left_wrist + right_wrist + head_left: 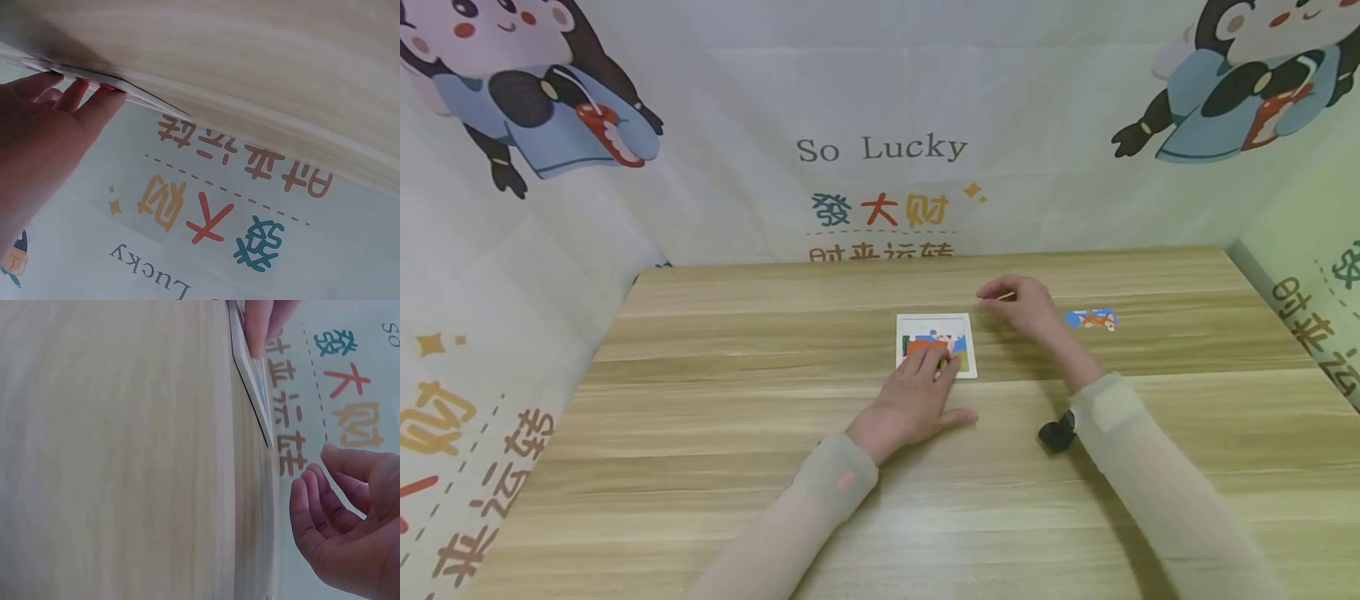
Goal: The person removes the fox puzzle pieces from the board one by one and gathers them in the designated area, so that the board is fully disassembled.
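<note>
A small white-framed picture puzzle (pixel 934 320) lies on the table, its top strip pale and colourful pieces showing below. My left hand (pixel 917 396) rests its fingertips on the lower part of it, thumb spread to the side, and covers some of the picture. The left wrist view shows those fingers pressing on the thin board (pixel 153 103). Up and to the right of the board, my right hand (pixel 1022 310) hovers with loosely bent fingers. In the right wrist view the thumb and fingers stand apart, with nothing between them. Blue-and-orange picture pieces (pixel 1093 319) lie right of that hand.
The wood-grain table (pixel 715 400) reaches back to a printed cloth (pixel 880 92), which also hangs at both sides. A small black object (pixel 1057 433) sits by the right cuff.
</note>
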Demonstrator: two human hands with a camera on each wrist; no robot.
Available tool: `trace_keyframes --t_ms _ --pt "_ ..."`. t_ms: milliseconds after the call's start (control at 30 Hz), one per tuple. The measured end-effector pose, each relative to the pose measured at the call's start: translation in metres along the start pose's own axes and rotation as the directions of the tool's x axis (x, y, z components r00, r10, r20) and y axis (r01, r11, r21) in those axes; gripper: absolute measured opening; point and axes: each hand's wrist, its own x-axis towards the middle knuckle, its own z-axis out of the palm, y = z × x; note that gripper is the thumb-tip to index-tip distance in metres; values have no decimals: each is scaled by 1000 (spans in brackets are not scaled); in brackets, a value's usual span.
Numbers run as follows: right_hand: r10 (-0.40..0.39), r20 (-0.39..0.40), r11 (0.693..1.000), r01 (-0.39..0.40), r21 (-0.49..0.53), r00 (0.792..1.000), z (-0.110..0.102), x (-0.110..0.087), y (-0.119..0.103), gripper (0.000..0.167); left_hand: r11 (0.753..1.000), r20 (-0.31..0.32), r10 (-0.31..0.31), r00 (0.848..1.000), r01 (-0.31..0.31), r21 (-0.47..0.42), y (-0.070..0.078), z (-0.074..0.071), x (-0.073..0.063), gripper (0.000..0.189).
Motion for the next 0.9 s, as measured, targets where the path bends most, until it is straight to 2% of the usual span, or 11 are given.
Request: trace_keyframes --t_ms 133,333,567,667,900 --pt "-41 46 999 40 18 998 12 2 -6 26 1000 20 22 1000 -22 -8 -1 -1 -3 85" --pt "-74 132 997 74 8 988 27 4 -13 28 997 57 47 997 -43 -69 -5 0 -7 85" --pt "-158 218 987 157 19 963 39 7 -20 28 992 110 57 992 -43 -122 -7 1 -10 88" --pt "-167 255 986 168 17 952 43 7 -23 27 990 126 60 990 -43 -133 -8 0 -11 90" --pt "-173 315 978 201 -60 933 50 7 -25 26 990 156 54 986 -32 -140 -8 5 -8 97"
